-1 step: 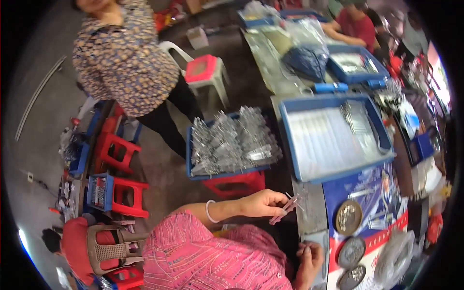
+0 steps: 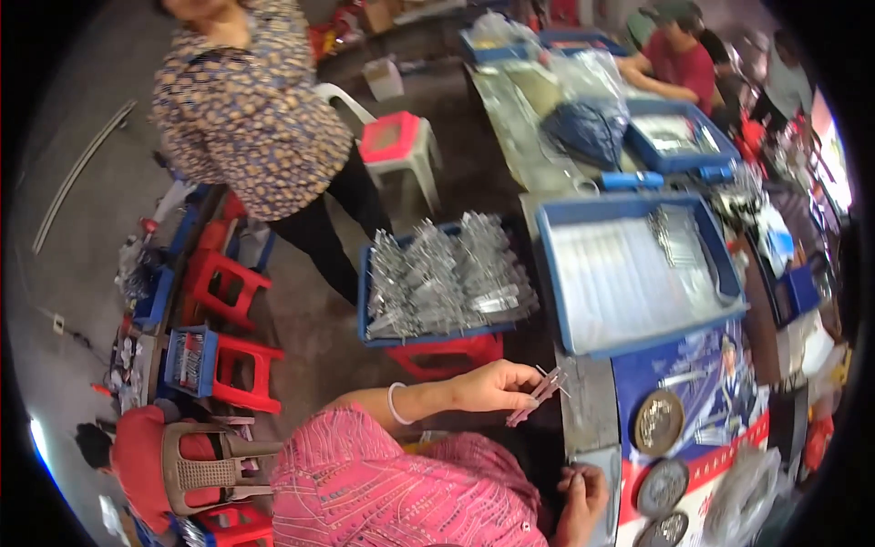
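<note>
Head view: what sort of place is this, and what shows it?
Perhaps a small assembly workshop: the left hand holds a slender part, a blue tray is heaped with shiny parts, and round dishes of tiny pieces stand on the worktable.

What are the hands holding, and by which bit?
The left hand pinches a small pinkish piece around its middle, both ends sticking out. Whether the right hand holds anything can't be told.
</note>
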A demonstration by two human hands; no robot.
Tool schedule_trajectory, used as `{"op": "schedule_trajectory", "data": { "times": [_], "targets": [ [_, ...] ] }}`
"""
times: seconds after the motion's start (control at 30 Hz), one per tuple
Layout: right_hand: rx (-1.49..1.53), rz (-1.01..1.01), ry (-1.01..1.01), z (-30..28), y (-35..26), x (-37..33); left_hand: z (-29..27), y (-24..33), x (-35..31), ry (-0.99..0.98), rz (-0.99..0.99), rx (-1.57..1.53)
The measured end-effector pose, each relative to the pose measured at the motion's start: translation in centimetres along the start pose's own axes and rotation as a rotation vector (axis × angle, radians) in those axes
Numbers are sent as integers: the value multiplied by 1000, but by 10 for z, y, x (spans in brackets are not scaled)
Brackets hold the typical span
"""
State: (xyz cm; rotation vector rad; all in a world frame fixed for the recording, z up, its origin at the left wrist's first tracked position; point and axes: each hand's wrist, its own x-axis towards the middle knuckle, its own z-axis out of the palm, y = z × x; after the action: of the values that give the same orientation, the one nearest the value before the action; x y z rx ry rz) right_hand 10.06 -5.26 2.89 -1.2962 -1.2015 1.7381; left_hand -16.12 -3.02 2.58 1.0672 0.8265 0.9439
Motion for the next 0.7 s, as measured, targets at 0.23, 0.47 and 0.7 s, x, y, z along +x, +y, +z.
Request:
{"op": "schedule_trajectory", "data": {
  "times": [0.23,0.47,0.7],
  "targets": [
    [-61,-1,-72,12,0,-10,-8,-1,-24,125,105,-19],
    [-53,-23,-49,7,14,-10,9,-7,-8,44,3,-125],
    [1,-3,-6,1,16,-10,28,-31,-1,-111,-75,-152]
  ]
}}
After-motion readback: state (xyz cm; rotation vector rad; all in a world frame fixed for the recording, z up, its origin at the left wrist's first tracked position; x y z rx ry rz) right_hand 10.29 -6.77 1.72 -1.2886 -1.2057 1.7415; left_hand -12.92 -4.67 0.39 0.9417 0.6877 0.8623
